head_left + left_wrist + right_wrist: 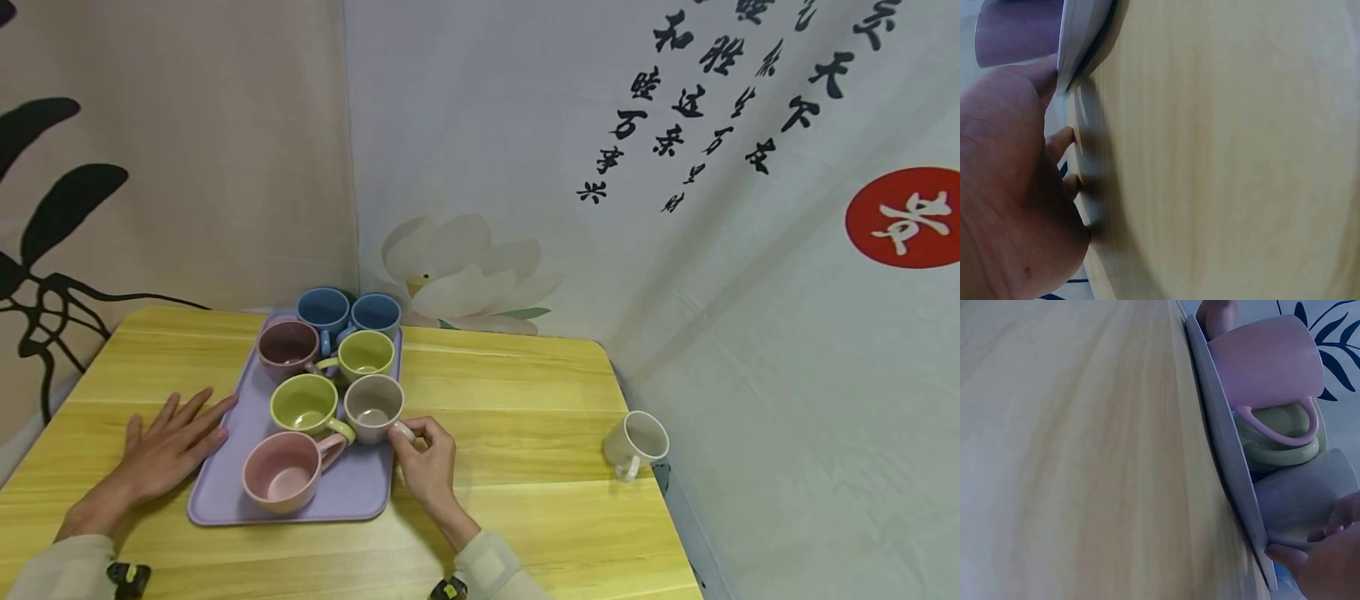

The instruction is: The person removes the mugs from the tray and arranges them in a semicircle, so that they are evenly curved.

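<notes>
A lilac tray [225, 492] holds several mugs on the wooden table. My right hand [429, 467] pinches the handle of a grey mug [375, 400], which stands on the tray's right side. In the right wrist view, that grey mug [1310, 487] sits beside the tray rim, with my fingers at its handle. My left hand [176, 442] lies with fingers spread, its fingertips at the tray's left edge. Close to the tray's front is a pink mug [282, 473], and behind it a yellow-green mug [303, 404].
Farther back on the tray are a mauve mug [288, 350], another yellow-green mug [366, 354] and two blue mugs [322, 308]. A whitish mug [636, 442] stands alone at the table's right edge. Cloth-covered walls [480, 125] rise behind the table [510, 400].
</notes>
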A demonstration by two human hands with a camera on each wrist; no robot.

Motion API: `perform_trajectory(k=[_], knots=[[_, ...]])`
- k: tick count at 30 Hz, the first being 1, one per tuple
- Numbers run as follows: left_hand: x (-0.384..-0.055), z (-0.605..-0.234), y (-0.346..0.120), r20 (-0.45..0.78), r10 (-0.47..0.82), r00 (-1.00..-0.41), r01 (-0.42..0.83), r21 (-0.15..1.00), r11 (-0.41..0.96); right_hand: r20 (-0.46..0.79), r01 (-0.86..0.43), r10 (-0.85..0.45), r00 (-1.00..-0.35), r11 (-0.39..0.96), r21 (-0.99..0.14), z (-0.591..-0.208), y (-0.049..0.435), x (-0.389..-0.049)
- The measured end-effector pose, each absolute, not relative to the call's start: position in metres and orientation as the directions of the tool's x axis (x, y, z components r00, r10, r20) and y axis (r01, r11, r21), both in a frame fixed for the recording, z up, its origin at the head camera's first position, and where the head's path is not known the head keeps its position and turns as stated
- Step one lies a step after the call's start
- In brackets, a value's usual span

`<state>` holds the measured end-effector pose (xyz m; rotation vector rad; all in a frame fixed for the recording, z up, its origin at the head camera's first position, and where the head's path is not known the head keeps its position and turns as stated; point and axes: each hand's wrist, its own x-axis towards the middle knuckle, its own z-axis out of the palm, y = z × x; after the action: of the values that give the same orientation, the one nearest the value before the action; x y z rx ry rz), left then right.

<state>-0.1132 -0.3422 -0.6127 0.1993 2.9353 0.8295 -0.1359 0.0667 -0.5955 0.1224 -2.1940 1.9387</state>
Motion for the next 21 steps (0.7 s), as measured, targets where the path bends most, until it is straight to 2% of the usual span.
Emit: perform_trajectory(k=[21], knots=[[-0.1118,-0.6074,-0.341,-0.056,0.153,-0.987,0.102,0.519,0.849,0.158,-0.156,0.07,-0.985,0.028,-0.987,-0.5871,0.0756,-0.1303]])
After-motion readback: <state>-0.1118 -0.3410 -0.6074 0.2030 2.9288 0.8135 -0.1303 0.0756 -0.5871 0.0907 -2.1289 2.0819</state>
